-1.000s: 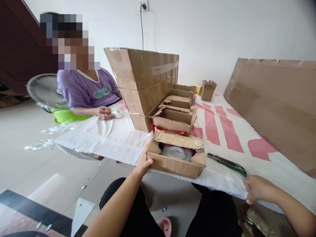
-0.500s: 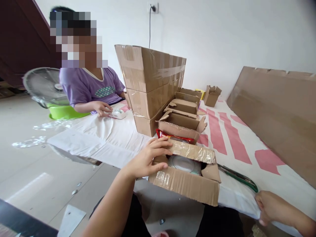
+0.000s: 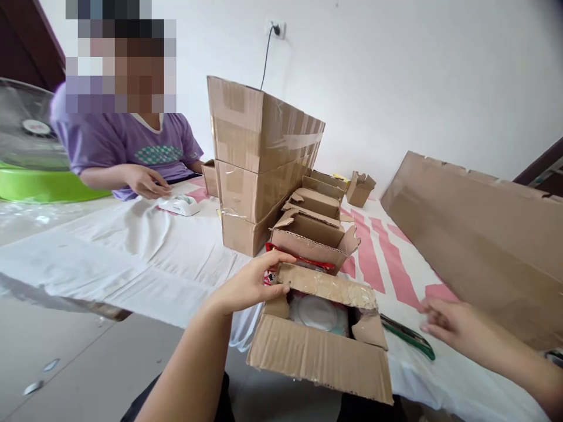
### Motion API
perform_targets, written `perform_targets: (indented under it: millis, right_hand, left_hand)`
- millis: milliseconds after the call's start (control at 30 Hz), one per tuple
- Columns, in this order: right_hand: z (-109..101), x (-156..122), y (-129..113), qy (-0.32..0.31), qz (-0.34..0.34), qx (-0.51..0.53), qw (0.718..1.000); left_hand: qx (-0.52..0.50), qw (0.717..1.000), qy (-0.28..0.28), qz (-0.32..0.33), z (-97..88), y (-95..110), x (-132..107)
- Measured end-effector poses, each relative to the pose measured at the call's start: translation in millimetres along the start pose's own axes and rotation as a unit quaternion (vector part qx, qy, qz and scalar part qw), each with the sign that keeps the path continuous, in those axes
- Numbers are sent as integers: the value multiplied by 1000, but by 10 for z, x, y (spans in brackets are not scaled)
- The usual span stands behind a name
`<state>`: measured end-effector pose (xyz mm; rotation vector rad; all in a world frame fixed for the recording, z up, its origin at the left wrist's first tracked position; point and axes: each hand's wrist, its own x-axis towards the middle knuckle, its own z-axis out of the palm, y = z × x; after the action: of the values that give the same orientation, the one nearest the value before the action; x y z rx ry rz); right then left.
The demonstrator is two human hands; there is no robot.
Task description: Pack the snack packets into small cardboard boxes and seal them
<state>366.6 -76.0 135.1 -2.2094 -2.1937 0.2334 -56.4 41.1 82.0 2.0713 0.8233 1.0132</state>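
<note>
My left hand (image 3: 255,284) grips the far left corner of an open cardboard box (image 3: 321,360), its thumb on the near side of the raised flap and its fingers on the far side. The near flap folds outward toward me. Inside the box lies a round, pale, clear-looking item (image 3: 317,312), partly covered by the flaps. My right hand (image 3: 453,322) hovers over the cloth, empty, its loosely curled fingers slightly blurred. Just left of it lies a green-handled utility knife (image 3: 409,337). A red packet (image 3: 303,259) sits behind the box.
Behind stand several open cardboard boxes (image 3: 313,234) in a row, beside a tall stack of taped boxes (image 3: 237,135). A co-worker's hand (image 3: 145,181) rests near a white tape dispenser (image 3: 179,205). A large cardboard sheet (image 3: 479,228) leans at right.
My right hand has left the table edge and come up and left, beside the knife. The near flap of the box now folds out lower. My left hand stays at the box corner. The view has shifted.
</note>
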Motion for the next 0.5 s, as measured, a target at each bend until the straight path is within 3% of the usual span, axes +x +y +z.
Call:
perform_targets:
  millis: [100,167,200,300,400,500]
  right_hand:
    - [-194,70,-868,59,-209,67,974]
    - [-126,135,-1333,52,-352,63,932]
    - [-60,185,-1500,53,-393,45,917]
    - [149,384,-1737,74,-387,-27,919]
    - [285,522,-1720,50,-327,-59,942]
    - [353,497,-1643,41,-318,-54,946]
  left_hand:
    - [-14,995,85,-58,108,8,67]
    - [-12,984,149,-98,177,-6,118]
    - [-14,978,174,-117,205,-20,143]
    - [-50,963,214,-159,247,-61,196]
    - [-74,960,218,-159,241,-54,191]
    - [-30,969,203,-135,217,-5,141]
